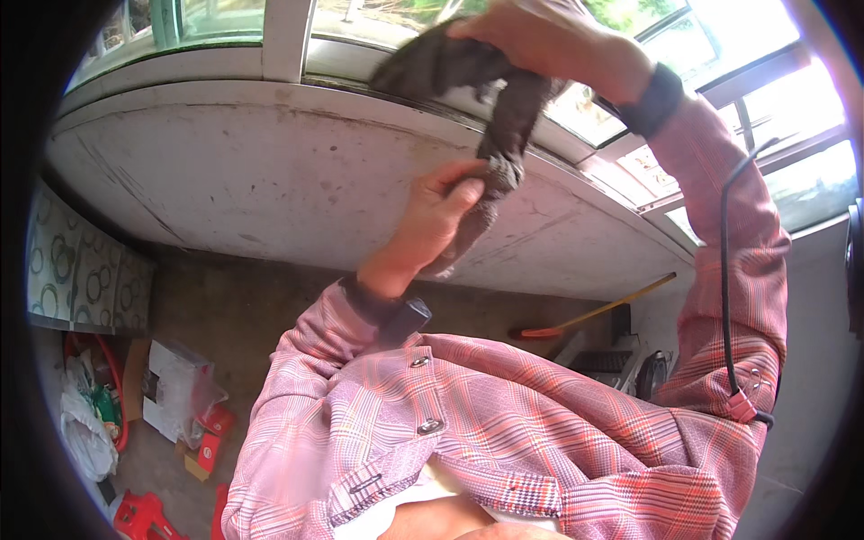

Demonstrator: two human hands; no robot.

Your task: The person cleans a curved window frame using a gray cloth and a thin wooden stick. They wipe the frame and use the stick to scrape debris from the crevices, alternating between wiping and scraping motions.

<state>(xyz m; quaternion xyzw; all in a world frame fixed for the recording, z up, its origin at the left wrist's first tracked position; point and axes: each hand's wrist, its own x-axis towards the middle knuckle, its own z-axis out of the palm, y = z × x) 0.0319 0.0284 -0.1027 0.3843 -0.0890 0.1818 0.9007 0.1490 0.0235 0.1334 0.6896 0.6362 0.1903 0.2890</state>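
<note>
A dark grey-brown cloth stretches between my two hands at the window. My right hand grips its upper, bunched part beside the window frame and is slightly blurred. Lower down, my left hand pinches a twisted part of the cloth between thumb and fingers. The cloth's loose end hangs below that hand, in front of the white wall. Behind the cloth runs the window's lower rail, which it partly hides.
A broom with a yellow handle lies low at the right. On the left stand a circle-patterned cabinet, a red basket with plastic bags, a red box and a red plastic stool. A black cable runs along my right sleeve.
</note>
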